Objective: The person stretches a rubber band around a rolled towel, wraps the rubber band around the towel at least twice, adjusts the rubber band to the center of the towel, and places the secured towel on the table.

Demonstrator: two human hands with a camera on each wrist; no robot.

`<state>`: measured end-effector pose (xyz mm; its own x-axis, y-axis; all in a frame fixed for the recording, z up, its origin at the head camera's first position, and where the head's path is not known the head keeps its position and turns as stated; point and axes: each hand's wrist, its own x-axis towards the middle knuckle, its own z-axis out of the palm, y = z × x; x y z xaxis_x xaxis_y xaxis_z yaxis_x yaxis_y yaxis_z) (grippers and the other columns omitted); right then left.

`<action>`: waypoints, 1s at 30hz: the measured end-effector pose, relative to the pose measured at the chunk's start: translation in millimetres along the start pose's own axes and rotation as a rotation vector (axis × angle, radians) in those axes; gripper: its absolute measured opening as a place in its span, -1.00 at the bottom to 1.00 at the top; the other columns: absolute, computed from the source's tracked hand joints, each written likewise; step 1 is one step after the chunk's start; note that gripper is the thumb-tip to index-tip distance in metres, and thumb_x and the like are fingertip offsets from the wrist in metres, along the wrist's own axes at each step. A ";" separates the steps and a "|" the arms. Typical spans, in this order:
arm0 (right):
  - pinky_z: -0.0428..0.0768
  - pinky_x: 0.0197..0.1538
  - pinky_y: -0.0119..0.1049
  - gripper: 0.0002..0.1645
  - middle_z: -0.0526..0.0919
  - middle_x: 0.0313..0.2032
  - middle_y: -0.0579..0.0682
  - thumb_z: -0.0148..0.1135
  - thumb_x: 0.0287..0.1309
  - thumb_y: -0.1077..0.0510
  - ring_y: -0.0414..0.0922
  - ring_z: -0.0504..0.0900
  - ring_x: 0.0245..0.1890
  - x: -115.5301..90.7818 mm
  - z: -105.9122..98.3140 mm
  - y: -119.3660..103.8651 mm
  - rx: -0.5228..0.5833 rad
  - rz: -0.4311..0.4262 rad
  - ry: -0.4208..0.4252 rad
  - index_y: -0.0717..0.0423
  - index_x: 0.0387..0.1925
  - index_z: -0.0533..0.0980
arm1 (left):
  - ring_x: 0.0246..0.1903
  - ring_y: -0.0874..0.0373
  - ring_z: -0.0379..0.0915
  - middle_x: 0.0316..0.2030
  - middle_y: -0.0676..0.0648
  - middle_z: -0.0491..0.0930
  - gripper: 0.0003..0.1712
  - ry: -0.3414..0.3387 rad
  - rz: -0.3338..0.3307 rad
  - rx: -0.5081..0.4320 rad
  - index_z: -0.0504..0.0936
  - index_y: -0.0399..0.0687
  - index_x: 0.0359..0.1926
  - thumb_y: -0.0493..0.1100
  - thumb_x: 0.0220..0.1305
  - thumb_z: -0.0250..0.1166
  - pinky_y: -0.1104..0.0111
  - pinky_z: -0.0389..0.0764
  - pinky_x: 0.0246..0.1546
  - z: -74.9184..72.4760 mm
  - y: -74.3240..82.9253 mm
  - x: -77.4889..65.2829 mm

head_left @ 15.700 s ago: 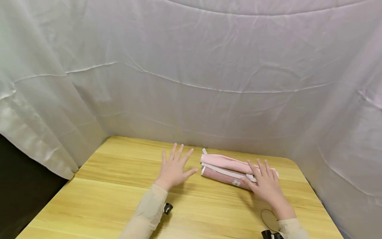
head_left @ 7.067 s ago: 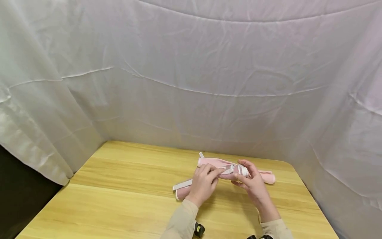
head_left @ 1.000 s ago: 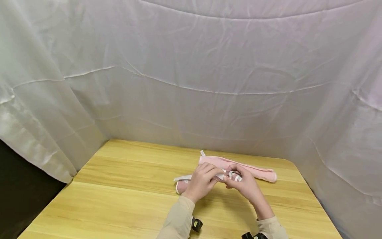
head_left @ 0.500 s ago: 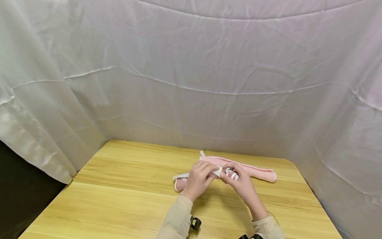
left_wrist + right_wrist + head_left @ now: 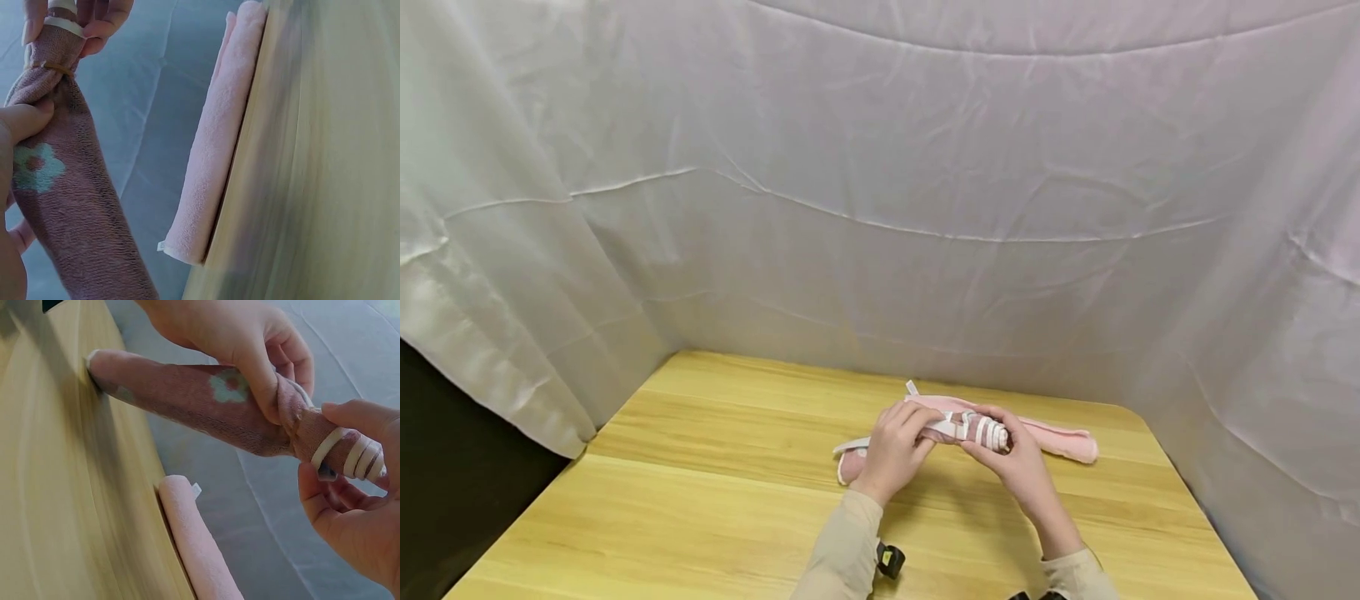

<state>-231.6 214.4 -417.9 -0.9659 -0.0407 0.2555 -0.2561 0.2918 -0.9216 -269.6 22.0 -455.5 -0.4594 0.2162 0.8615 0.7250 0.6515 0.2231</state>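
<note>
A mauve towel (image 5: 181, 394) with a pale flower is rolled up, its near-left end (image 5: 852, 467) on the table and its other end raised. A thin brown rubber band (image 5: 50, 65) cinches it close to the raised end, where white edging shows in bands. My left hand (image 5: 891, 450) grips the roll just beside the band, thumb pressed on the cloth. With thumb and fingers, my right hand (image 5: 1021, 462) holds the raised end beyond the band. Behind them a light pink rolled towel (image 5: 1063, 443) lies on the table, partly hidden by the hands in the head view.
The wooden table (image 5: 737, 500) reaches back to a pale hanging curtain (image 5: 880, 275) that also closes in the sides. A small white tag (image 5: 912, 387) sticks up from the pink roll's left end. A black wrist camera (image 5: 891, 560) sits at my left sleeve.
Earlier, both rolls lay side by side under spread hands. The mauve one was then lifted. Within the last half second my right hand has shifted slightly right, exposing more of the striped end.
</note>
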 end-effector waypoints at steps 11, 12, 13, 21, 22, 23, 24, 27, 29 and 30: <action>0.58 -0.22 -0.48 -0.38 0.52 0.00 0.18 0.44 0.03 0.21 -0.36 0.51 -0.23 3.7 -3.7 3.6 -0.032 0.026 0.046 0.19 0.16 0.46 | -0.08 0.21 0.48 -0.15 0.14 0.61 -0.59 -0.099 -0.005 0.093 0.64 0.17 -0.08 0.04 0.00 0.48 0.27 0.51 -0.04 3.3 4.6 1.3; 0.58 -0.22 -0.48 -0.38 0.52 0.00 0.19 0.44 0.03 0.20 -0.36 0.51 -0.23 3.8 -3.5 3.5 -0.036 0.035 0.052 0.18 0.15 0.47 | -0.05 0.19 0.47 -0.13 0.13 0.60 -0.58 -0.108 -0.008 0.100 0.64 0.18 -0.08 0.08 -0.01 0.48 0.26 0.50 -0.02 3.5 5.3 1.4; 0.58 -0.22 -0.48 -0.39 0.52 0.01 0.19 0.45 0.03 0.19 -0.36 0.51 -0.22 3.9 -3.5 3.8 -0.042 0.041 0.055 0.17 0.14 0.47 | -0.04 0.18 0.47 -0.11 0.12 0.60 -0.56 -0.118 -0.013 0.106 0.64 0.19 -0.08 0.11 -0.02 0.48 0.26 0.49 0.00 3.7 6.2 1.5; 0.58 -0.23 -0.48 -0.42 0.54 0.02 0.20 0.45 0.03 0.15 -0.35 0.51 -0.22 3.8 -2.9 4.0 -0.095 0.046 0.066 0.14 0.11 0.49 | 0.02 0.20 0.41 -0.03 0.13 0.57 -0.43 -0.169 -0.026 0.119 0.62 0.25 0.04 0.25 -0.02 0.44 0.26 0.45 0.03 4.6 14.1 2.8; 0.58 -0.23 -0.48 -0.42 0.55 0.01 0.20 0.45 0.03 0.15 -0.35 0.51 -0.22 3.7 -2.7 3.8 -0.101 0.041 0.066 0.14 0.11 0.49 | 0.01 0.20 0.41 -0.04 0.13 0.58 -0.42 -0.166 -0.025 0.120 0.61 0.26 0.05 0.26 -0.02 0.45 0.26 0.45 0.03 5.0 14.7 2.8; 0.58 -0.24 -0.47 -0.42 0.55 0.01 0.20 0.45 0.03 0.15 -0.34 0.50 -0.23 3.4 -2.4 3.4 -0.106 0.037 0.067 0.14 0.11 0.49 | -0.01 0.21 0.41 -0.05 0.14 0.58 -0.42 -0.161 -0.025 0.123 0.61 0.26 0.05 0.26 -0.02 0.45 0.27 0.45 0.02 5.5 15.2 2.7; 0.58 -0.24 -0.47 -0.42 0.56 0.00 0.20 0.46 0.02 0.15 -0.34 0.50 -0.23 3.2 -2.1 3.0 -0.114 0.033 0.068 0.14 0.11 0.50 | -0.02 0.21 0.41 -0.07 0.14 0.59 -0.42 -0.153 -0.023 0.128 0.62 0.26 0.05 0.25 -0.03 0.45 0.27 0.45 0.02 5.8 15.8 2.6; 0.58 -0.26 -0.47 -0.42 0.57 -0.01 0.20 0.47 0.01 0.14 -0.32 0.51 -0.24 2.6 -0.4 1.5 -0.150 0.013 0.071 0.12 0.09 0.51 | -0.06 0.22 0.42 -0.11 0.15 0.59 -0.44 -0.140 -0.027 0.142 0.62 0.26 0.03 0.25 -0.02 0.44 0.27 0.45 0.00 6.1 16.9 2.5; 0.59 -0.27 -0.46 -0.42 0.58 -0.01 0.19 0.48 -0.01 0.14 -0.31 0.51 -0.25 2.3 1.4 0.5 -0.172 -0.007 0.071 0.12 0.09 0.52 | -0.08 0.22 0.42 -0.13 0.16 0.60 -0.45 -0.133 -0.031 0.151 0.62 0.26 0.03 0.25 -0.02 0.44 0.28 0.45 -0.02 5.9 17.3 2.6; 0.59 -0.28 -0.46 -0.42 0.58 -0.02 0.19 0.49 -0.02 0.16 -0.30 0.52 -0.25 2.3 2.5 -0.2 -0.185 -0.018 0.072 0.13 0.08 0.52 | -0.08 0.22 0.43 -0.14 0.17 0.60 -0.45 -0.132 -0.033 0.157 0.62 0.25 0.03 0.24 -0.02 0.44 0.29 0.45 -0.02 5.9 17.3 2.6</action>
<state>-233.9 211.8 -417.9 -0.9543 0.0193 0.2981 -0.2559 0.4621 -0.8491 -261.2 38.1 -452.1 -0.5525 0.2796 0.7852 0.6242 0.7631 0.1676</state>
